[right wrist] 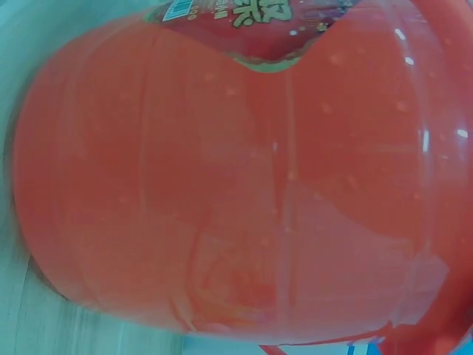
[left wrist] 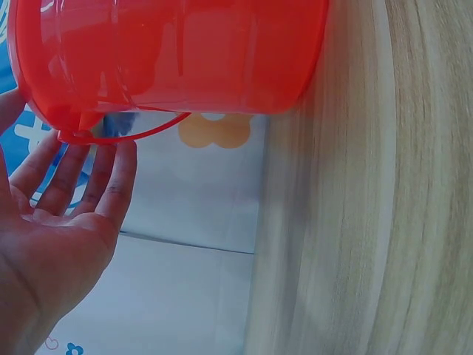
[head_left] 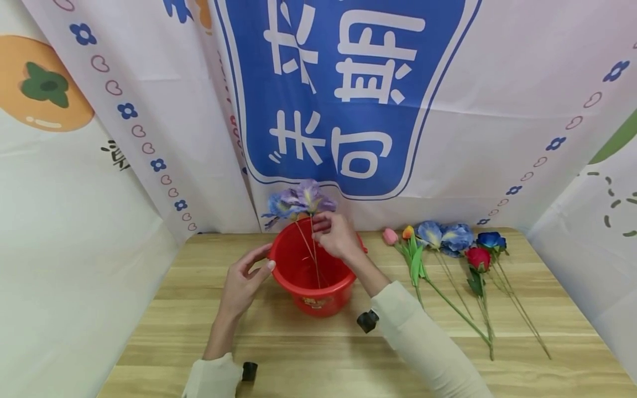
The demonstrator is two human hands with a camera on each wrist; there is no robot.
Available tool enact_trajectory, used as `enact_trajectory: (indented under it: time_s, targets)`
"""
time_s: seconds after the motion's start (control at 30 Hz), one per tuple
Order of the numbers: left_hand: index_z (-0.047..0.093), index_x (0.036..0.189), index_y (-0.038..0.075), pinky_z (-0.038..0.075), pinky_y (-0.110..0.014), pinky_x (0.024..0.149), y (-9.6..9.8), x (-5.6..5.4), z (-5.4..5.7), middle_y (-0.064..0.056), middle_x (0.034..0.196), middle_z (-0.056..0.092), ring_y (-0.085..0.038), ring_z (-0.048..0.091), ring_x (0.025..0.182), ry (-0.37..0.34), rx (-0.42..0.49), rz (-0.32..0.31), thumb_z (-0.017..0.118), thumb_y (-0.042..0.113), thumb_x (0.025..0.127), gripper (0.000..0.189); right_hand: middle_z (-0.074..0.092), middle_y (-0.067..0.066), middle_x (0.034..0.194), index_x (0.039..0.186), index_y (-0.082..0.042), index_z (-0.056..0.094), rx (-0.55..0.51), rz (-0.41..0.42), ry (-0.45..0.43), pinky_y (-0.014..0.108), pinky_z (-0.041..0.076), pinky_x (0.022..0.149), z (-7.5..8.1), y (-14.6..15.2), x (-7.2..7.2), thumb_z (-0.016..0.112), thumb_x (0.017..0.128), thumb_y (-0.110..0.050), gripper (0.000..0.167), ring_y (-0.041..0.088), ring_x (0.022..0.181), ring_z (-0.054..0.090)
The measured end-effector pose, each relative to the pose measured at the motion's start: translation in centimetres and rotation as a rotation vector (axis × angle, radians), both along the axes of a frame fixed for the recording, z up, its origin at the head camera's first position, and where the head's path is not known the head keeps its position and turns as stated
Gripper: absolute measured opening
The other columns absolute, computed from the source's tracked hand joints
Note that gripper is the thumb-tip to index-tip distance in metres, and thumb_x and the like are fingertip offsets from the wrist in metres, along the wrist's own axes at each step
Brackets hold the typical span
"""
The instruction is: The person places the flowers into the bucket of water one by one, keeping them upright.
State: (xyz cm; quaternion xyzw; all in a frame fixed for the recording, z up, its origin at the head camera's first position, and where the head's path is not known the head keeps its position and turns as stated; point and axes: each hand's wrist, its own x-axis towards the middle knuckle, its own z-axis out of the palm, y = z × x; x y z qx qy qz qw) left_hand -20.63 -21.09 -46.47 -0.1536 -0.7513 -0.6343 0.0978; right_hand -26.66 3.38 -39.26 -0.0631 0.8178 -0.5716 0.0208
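A red bucket [head_left: 318,304] stands on the wood-grain table, its rim about level with both hands. My left hand [head_left: 244,282] is at its left side, thumb at the rim; in the left wrist view the nearly straight fingers [left wrist: 111,181] touch the rim by the thin red handle [left wrist: 159,129]. Above the bucket's far side my right hand [head_left: 335,235] has curled fingers at the thin stem of a purple artificial iris [head_left: 309,196]. That stem runs down into the bucket. Beside it leans a blue iris [head_left: 281,205], its stem also inside. Only the bucket's side shows in the right wrist view.
To the right on the table [head_left: 398,365] lie a pink tulip [head_left: 390,236], an orange tulip [head_left: 408,232], blue irises [head_left: 457,237], a red rose [head_left: 479,258] and a dark blue rose [head_left: 491,240]. A printed cloth [head_left: 199,166] hangs behind the table's back edge.
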Motion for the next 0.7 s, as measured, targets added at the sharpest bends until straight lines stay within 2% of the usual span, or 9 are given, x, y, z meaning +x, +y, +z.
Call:
enact_trajectory:
  time_s: [0.23,0.47,0.7]
  targets:
    - [0.062,0.145,-0.004,0.061,-0.018,0.094,0.1,0.0,-0.1,-0.027,0.144,0.064,-0.005,0.063,0.125,0.001,-0.002,0.003,0.07,0.002,0.101,0.044,0.077,0.016,0.12,0.133,-0.001,0.07,0.059,0.02,0.007,0.038,0.067,0.089,0.4,0.6,0.7,0.075,0.095,-0.002,0.039,0.031,0.108,0.075]
    - [0.062,0.145,-0.003,0.061,-0.018,0.094,0.1,0.0,0.0,-0.026,0.146,0.063,-0.006,0.062,0.126,-0.004,-0.01,0.007,0.07,0.003,0.102,0.045,0.075,0.017,0.125,0.137,0.0,0.068,0.027,0.024,0.032,0.041,0.067,0.092,1.0,1.9,1.8,0.075,0.098,-0.005,0.04,0.033,0.113,0.074]
    - [0.062,0.145,-0.003,0.061,-0.018,0.095,0.1,0.1,0.0,-0.026,0.144,0.064,-0.007,0.063,0.125,-0.006,-0.005,0.017,0.07,0.003,0.102,0.044,0.072,0.019,0.132,0.14,-0.007,0.067,-0.026,-0.004,0.04,0.045,0.067,0.093,2.0,4.0,3.4,0.075,0.099,-0.007,0.043,0.035,0.117,0.073]
